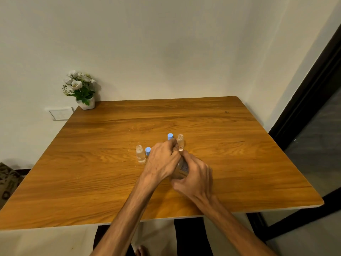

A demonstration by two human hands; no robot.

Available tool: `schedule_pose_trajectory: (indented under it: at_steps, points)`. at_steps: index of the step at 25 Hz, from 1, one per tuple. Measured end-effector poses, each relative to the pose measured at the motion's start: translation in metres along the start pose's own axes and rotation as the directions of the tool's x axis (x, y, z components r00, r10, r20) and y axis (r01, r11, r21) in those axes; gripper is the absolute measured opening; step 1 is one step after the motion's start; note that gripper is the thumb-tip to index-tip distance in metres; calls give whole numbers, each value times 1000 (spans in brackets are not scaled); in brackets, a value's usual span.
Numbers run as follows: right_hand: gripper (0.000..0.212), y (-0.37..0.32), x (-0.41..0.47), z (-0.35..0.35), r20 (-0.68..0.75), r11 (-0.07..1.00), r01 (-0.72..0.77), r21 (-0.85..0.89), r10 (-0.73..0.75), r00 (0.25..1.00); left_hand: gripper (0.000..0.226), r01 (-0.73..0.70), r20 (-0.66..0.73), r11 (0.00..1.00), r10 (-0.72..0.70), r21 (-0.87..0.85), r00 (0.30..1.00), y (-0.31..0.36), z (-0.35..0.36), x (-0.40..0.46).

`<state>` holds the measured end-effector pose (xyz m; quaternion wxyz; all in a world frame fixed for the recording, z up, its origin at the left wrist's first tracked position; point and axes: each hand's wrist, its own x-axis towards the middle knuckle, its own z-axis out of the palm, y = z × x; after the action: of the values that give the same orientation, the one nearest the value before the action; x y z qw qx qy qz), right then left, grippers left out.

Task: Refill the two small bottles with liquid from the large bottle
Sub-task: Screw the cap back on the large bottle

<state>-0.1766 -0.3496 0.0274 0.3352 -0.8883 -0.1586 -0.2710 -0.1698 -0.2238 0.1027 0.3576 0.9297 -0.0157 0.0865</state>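
The large clear bottle (182, 168) stands near the middle of the wooden table (239, 154), mostly hidden by my hands. My right hand (195, 179) wraps its lower body. My left hand (163, 160) closes over its top; whether a cap is there is hidden. One small clear bottle (140, 154) stands uncapped to the left, with a blue cap (147, 151) beside it. A second small uncapped bottle (180, 142) stands just behind my left hand, next to another blue cap (170, 136).
A white pot of white flowers (81, 89) sits at the table's far left corner against the wall. A wall socket plate (60, 113) is below it. A dark door frame (304, 108) runs along the right.
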Motion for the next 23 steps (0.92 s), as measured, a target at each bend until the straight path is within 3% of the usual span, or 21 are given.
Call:
schedule_pose_trajectory:
  at_steps: [4,9,17,23]
  points:
    - [88,-6,0,2,-16,993,-65,98,67,998,31,-50,81,999,51,-17,995,11,-7,7]
    - [71,-7,1,2,17,983,-68,169,66,998,22,-117,116,993,114,25,987,8,-9,4]
    - [78,-2,6,5,96,986,-20,167,4,995,26,-227,-14,969,227,-97,974,-6,-4,-3]
    - [81,2,16,1,219,986,162,48,-168,961,28,-228,-128,936,200,-267,971,-34,2,-17]
